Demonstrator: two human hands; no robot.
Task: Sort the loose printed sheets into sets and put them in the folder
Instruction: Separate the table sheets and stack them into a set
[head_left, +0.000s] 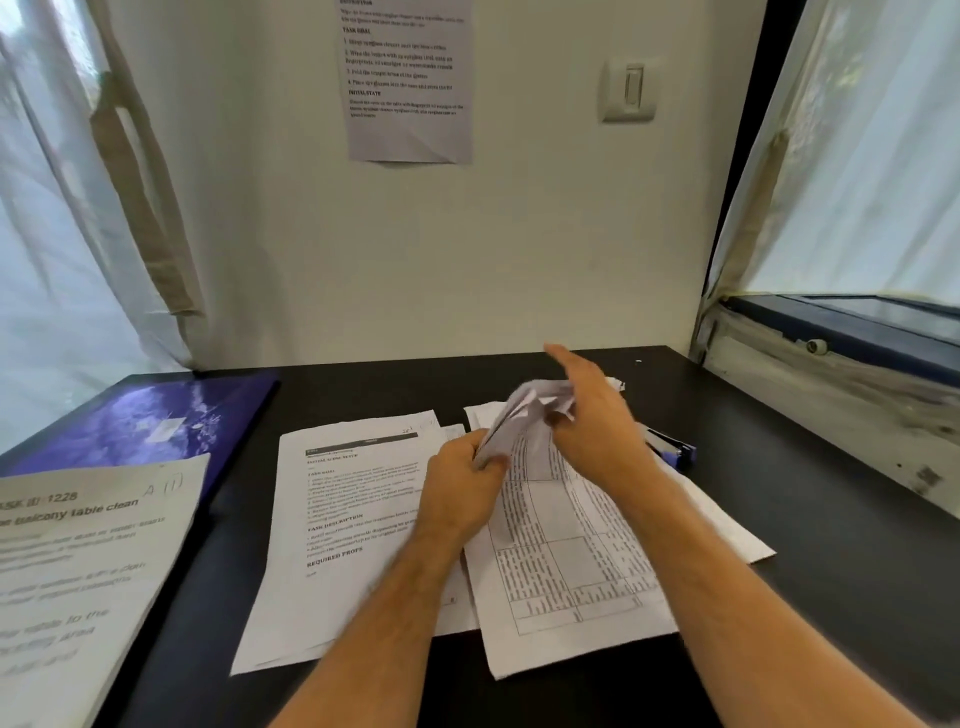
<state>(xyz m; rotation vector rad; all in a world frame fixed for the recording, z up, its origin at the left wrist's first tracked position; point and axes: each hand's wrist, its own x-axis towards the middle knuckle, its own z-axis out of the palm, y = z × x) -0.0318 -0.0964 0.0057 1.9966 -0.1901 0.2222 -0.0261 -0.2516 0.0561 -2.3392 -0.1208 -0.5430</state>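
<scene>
Both hands are on one crumpled white printed sheet (524, 415) above the black table (779, 519), left hand (462, 483) pinching its near edge, right hand (597, 421) gripping the far end, probably straightening it for sorting, long axis running away toward the wall, purple folder (145, 421) at left.

Desk (779, 519) centre: text sheets (353, 530) lie at 9 o'clock of the table-grid sheet (566, 571), edges overlapping. Left hand (462, 493) and right hand (597, 421) sit above the grid sheet, lifted paper (524, 410) between them. Stapler (670, 449) at 3 o'clock of right hand, on another sheet (727, 530). Folder (145, 421) at 10 o'clock, task sheet (83, 566) overlapping its near edge. Wall notice (410, 83) at 12 o'clock, light switch (628, 91) right of it.
</scene>
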